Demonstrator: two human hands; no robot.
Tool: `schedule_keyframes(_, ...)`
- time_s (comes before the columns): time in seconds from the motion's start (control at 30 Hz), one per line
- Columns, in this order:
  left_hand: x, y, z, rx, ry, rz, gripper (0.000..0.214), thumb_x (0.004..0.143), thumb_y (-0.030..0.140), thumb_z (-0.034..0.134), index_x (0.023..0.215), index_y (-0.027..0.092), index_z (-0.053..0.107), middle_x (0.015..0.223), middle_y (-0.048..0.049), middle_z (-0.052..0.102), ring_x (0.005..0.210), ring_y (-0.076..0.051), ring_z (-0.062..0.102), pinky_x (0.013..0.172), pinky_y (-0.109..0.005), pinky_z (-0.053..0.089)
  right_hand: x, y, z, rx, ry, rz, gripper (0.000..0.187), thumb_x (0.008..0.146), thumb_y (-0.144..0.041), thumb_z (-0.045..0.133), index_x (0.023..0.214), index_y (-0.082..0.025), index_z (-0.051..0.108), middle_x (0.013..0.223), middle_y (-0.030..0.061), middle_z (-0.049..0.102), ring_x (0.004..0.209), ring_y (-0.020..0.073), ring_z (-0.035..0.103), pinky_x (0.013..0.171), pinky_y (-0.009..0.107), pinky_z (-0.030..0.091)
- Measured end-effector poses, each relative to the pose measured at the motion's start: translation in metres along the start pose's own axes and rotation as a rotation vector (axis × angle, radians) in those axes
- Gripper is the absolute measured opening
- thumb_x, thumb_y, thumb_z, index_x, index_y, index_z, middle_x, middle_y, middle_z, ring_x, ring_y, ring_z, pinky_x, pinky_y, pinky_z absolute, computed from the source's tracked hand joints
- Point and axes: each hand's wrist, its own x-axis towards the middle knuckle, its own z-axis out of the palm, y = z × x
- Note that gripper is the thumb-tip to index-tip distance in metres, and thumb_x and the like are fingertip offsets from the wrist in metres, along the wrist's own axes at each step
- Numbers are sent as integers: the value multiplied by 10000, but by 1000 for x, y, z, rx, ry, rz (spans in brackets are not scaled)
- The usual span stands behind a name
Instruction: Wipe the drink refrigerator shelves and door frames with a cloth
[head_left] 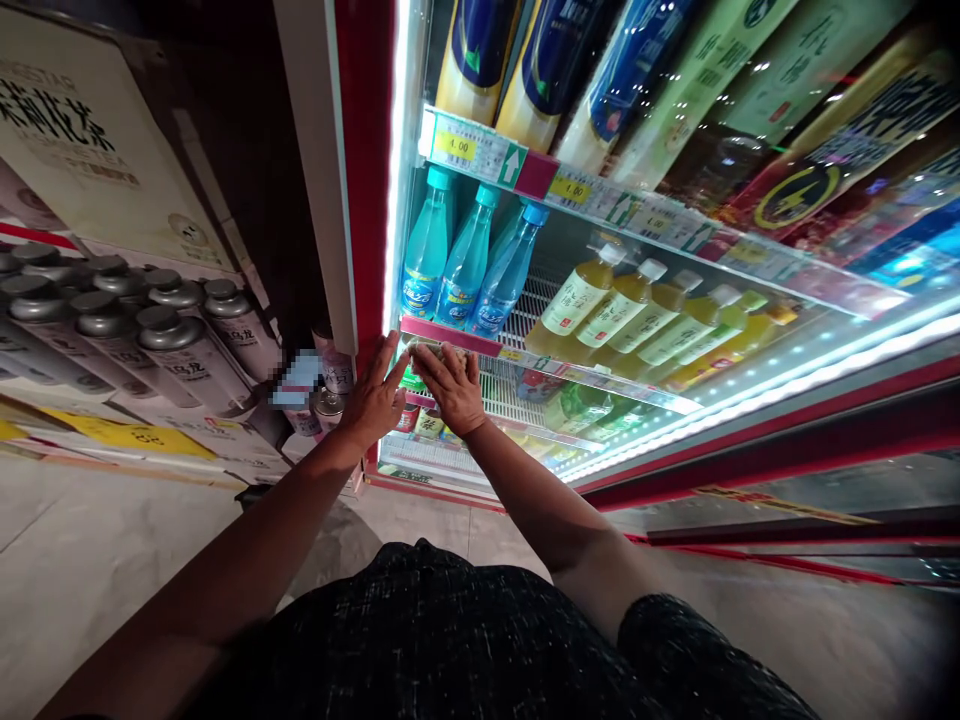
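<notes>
Both my hands reach to the front strip of a lit drinks cooler shelf (450, 337). My left hand (375, 395) has its fingers stretched out, lying against the strip and the red frame. My right hand (450, 385) has its fingers curled over a small pale label (427, 350) on the strip's edge. Just above stand three light blue water bottles (465, 262). To their right, yellow drink bottles (637, 315) with white caps lie in a row.
The open cooler door edge (322, 170) stands to the left. Silver cans (172, 345) are stacked on a display further left. Upper shelf holds large bottles (555, 60) behind price tags (469, 150). Lower shelves carry green bottles (577, 408).
</notes>
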Motion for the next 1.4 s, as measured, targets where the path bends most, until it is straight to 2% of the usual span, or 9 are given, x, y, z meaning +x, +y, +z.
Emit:
schedule_keyframes(0.1,-3,-3,-3,23,-12,2,958,904,79,550,1669,240,-3,1740,-149,120,1606,-296,142,1278,-515,327,0,0,-1,-8,-32,-27,519,1062,-230,444,1565,-354,433,1573,-58,536,1623,127,71,1278,478,-210)
schedule_keyframes(0.23,-10,-5,-3,25,39,2,982,901,82,546,1667,242,-46,1738,-154,129,1599,-296,183,1273,-512,340,11,-8,7,-46,-54,46,501,1080,-269,414,1562,-402,425,1598,-76,500,1617,156,145,1277,500,-206)
schedule_keyframes(0.43,-18,-11,-2,6,40,-45,978,903,96,526,1664,231,-73,1745,-141,86,1597,-294,191,1271,-500,342,14,-26,25,62,-212,-40,492,1083,-231,391,1553,-369,444,1608,-51,488,1576,130,287,1327,482,-52)
schedule_keyframes(0.63,-26,-19,2,-2,38,-78,979,902,127,539,1666,228,-65,1746,-131,79,1600,-290,175,1285,-482,317,21,-30,27,53,-226,38,519,1082,-249,413,1569,-424,390,1624,-69,460,1597,149,227,1313,555,-68)
schedule_keyframes(0.8,-29,-19,3,-16,25,-85,980,906,139,545,1666,238,-67,1748,-130,70,1601,-295,163,1280,-499,323,8,-34,36,89,-259,-37,468,1092,-258,400,1540,-381,458,1619,-67,462,1572,121,291,1329,479,-41)
schedule_keyframes(0.9,-32,-20,3,-10,11,-103,971,906,141,550,1669,250,-41,1748,-125,82,1601,-297,169,1274,-505,334,-2,-28,35,96,-224,-40,463,1101,-264,378,1544,-379,451,1578,-71,520,1549,112,341,1319,467,-91)
schedule_keyframes(1.03,-38,-20,10,-10,20,-90,981,885,138,567,1672,219,-14,1747,-146,72,1606,-309,141,1286,-497,301,2,-30,39,100,-117,31,486,1087,-258,417,1562,-359,435,1574,-42,525,1566,158,313,1295,493,-167)
schedule_keyframes(1.23,-43,-19,19,-3,18,-114,979,863,138,607,1671,190,58,1745,-167,45,1607,-330,130,1288,-500,290,-15,-33,43,134,-212,-43,487,1084,-229,403,1554,-348,454,1580,-52,510,1554,127,329,1323,432,-108)
schedule_keyframes(1.4,-45,-16,23,-32,-6,-138,979,859,131,613,1671,195,69,1749,-150,-26,1612,-335,74,1299,-506,252,-20,-24,33,86,-116,50,542,1084,-222,397,1603,-371,352,1581,-40,509,1590,159,234,1261,500,-241)
